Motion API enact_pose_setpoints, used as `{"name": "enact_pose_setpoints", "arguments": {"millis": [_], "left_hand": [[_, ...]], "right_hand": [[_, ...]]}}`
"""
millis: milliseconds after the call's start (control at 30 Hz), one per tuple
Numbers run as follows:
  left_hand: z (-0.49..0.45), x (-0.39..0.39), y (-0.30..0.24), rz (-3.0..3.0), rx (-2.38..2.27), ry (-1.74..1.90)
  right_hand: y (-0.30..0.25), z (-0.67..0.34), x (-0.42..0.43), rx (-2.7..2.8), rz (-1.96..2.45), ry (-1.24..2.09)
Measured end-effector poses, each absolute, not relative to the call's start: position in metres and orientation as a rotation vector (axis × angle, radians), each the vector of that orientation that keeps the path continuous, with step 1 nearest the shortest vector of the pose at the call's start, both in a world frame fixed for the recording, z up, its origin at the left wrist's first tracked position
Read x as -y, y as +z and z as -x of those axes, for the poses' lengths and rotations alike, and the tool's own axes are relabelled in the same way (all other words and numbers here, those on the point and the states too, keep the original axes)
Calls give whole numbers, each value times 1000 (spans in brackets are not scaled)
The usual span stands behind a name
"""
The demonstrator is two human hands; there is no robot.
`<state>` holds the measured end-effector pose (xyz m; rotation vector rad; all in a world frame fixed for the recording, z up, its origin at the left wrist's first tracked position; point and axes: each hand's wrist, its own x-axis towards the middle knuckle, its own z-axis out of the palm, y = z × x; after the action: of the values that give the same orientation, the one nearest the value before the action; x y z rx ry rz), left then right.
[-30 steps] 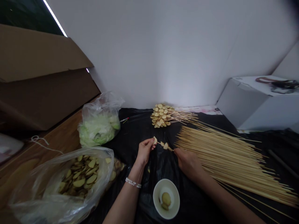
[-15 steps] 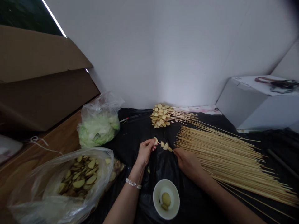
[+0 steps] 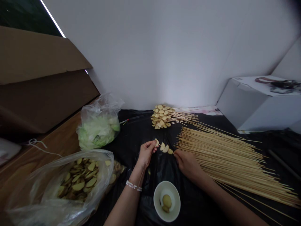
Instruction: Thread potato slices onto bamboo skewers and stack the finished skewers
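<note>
My left hand (image 3: 147, 151) pinches a pale potato slice (image 3: 156, 142) at the tip of a thin wooden skewer. Several more potato slices (image 3: 166, 148) are threaded along that skewer between my two hands. Closed round the skewer on the right side is my right hand (image 3: 187, 161), just behind the last slice. Below the hands stands a white bowl (image 3: 156, 209) with a few potato slices in it. A clear plastic bag (image 3: 35, 188) full of cut potato slices (image 3: 80, 180) lies open to the left of my left forearm.
Loose bamboo skewers (image 3: 230, 160) lie in a wide heap at the right. Finished potato skewers (image 3: 162, 116) are piled by the wall. A tied bag of cabbage (image 3: 98, 128), a cardboard box (image 3: 42, 97) and a white box (image 3: 258, 103) stand around the black sheet.
The right hand has shifted slightly left with the skewer, and the threaded slices sit a little closer to the left hand. The left hand keeps its pinch.
</note>
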<state>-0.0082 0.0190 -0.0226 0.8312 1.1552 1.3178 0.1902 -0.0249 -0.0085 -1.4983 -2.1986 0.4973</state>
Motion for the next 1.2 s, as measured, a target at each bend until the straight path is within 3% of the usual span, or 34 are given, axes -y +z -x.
{"name": "enact_pose_setpoints", "arguments": {"millis": [133,367,600,867,1100,1200], "left_hand": [[8,-19,-23,-853,-1156,1301],[6,-19,-26,-864,-1168,1313],[6,-18,-23,-821,-1113,1290],[2,-17,-22,-818,-1121,1297],[3,-16,-22,-793,-1074,1267],[3,-16,-22,-798,-1083,1264]], "right_hand": [[-6,-190,23,2156,1449,637],[-12,-190,28,2250,1500,315],[-6,-191,22,2084,1394,718],[-16,-190,28,2236,1453,250],[-5,-191,21,2048,1364,770],[-8,-192,22,2080,1391,651]]}}
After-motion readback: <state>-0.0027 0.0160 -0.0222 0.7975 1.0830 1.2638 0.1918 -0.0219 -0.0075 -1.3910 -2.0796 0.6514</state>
